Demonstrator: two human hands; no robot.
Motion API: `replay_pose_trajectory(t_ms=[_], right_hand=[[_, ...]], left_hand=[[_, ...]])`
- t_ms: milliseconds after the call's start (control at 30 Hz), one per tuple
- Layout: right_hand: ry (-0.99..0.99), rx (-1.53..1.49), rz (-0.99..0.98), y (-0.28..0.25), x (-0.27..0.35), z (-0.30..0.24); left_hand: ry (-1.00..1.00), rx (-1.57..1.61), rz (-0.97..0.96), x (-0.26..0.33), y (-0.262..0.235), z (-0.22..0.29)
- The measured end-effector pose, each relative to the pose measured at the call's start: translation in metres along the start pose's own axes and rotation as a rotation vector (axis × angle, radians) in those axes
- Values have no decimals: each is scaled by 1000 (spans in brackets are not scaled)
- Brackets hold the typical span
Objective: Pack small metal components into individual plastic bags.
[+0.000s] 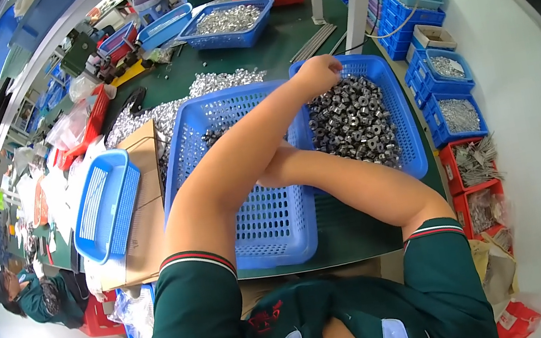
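A: What is sitting in the right-hand blue basket (391, 88)?

B: A heap of small dark grey metal nuts (354, 123) is lying in it, piled loosely and filling most of its floor. The basket is a perforated plastic one, sitting on the right of the table, touching the basket to its left.

A: And that near basket (273, 229)?

B: It is also blue perforated plastic and is lying more to the left and nearer. A few dark nuts (213, 135) are resting at its far end, while its near floor is showing bare.
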State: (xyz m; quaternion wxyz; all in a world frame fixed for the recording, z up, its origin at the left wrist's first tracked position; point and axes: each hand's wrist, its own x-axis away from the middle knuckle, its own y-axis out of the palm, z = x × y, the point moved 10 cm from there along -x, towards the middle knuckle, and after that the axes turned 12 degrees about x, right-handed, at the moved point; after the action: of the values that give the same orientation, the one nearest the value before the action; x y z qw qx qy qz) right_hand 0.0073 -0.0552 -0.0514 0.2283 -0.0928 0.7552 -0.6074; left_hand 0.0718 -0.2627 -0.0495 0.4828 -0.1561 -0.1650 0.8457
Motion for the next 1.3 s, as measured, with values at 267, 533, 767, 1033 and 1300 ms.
replay_pose_trajectory(t_ms=[267,533,767,1033,1300], right_hand=[[297,156,10,-23,-5,36],[666,-737,518,-29,15,104],[641,-843,448,-26,16,94],[615,-869,481,-30,13,91],[596,-817,465,-28,14,90]], left_hand=[[260,62,486,106,-148,44],[-150,-271,226,196,-124,-72],[-137,-589,63,189,-54,-63],[-138,-707,136,151,-53,-71],[-133,-773,29,154,-38,-73]])
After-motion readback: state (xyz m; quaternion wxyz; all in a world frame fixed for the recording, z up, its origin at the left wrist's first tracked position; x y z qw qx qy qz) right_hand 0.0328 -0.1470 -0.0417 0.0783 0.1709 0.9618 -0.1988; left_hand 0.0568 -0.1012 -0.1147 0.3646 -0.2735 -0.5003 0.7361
